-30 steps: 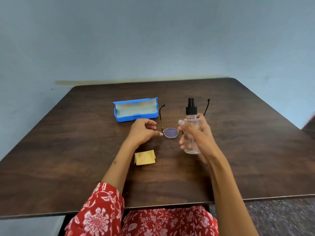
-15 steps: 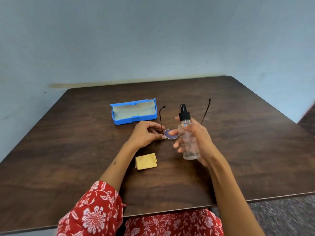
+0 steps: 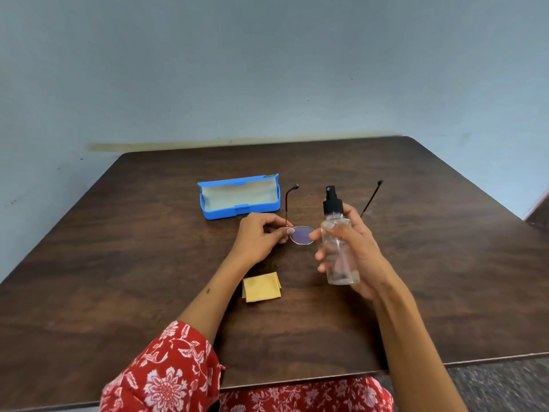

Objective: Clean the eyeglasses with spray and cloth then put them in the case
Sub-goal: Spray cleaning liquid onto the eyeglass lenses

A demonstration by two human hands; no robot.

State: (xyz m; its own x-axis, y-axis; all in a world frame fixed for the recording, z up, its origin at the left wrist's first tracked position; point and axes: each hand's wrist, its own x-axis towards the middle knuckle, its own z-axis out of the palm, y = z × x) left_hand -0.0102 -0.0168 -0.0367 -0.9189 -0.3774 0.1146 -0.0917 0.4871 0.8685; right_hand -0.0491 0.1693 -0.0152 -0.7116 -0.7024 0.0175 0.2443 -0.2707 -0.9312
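Holding the clear plastic spray bottle with the black pump top upright in curled fingers, the right hand sits just right of the thin-framed eyeglasses with purple-tinted lenses. They're on the dark wooden table, temples pointing away. The left hand pinches the frame's left corner, so the nozzle looks like it needs aiming left and down at that lens.

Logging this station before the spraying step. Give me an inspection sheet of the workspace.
Surface: dark wooden table.
Job's things: glasses, arms unfolded, on the table; clear spray bottle held upright; folded yellow cloth near the front; blue case open.
Clutter: nothing seen.
Grips: left hand pinches the glasses' frame; right hand grips the bottle.
Cables: nothing seen.
Surroundings: pale blue wall.
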